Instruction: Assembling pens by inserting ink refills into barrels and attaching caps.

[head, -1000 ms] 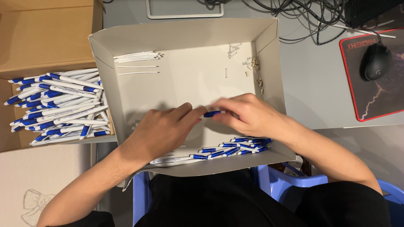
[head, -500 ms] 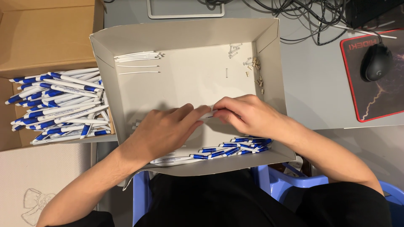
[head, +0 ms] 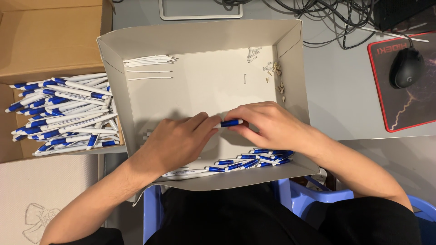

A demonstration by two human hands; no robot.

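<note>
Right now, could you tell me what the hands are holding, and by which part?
Both hands hold one blue-and-white pen: the left hand pinches its white end, the right hand its blue end.

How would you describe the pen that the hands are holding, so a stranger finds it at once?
Start at the open grey cardboard tray in the middle. Near its front, the left hand and right hand meet. The pen bridges their fingers, only its blue section showing; unlike the pens lying at the front wall, it is lifted.
</note>
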